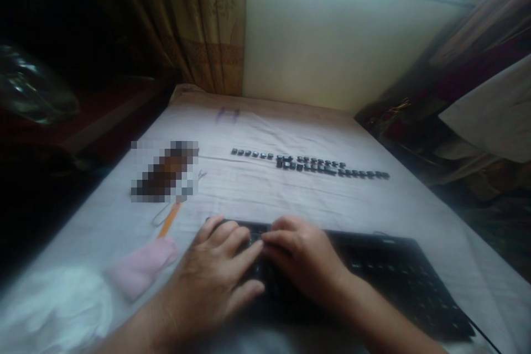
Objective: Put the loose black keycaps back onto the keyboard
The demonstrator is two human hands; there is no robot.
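A black keyboard (398, 282) lies near the front edge of a table covered with a white cloth (290, 199). My left hand (215, 276) rests flat on the keyboard's left end with its fingers stretched out. My right hand (298, 254) lies beside it on the keys, fingers curled and pressed together toward the left hand's fingertips. What is under those fingertips is hidden. Several loose black keycaps (311, 165) are laid out in rows further back on the cloth.
An orange-handled tool (169, 221) and a pink cloth (143, 268) lie left of the keyboard, with a blurred-out brown object (164, 171) behind them. A white wall (332, 38), curtains (207, 16) and dark furniture (62, 121) surround the table.
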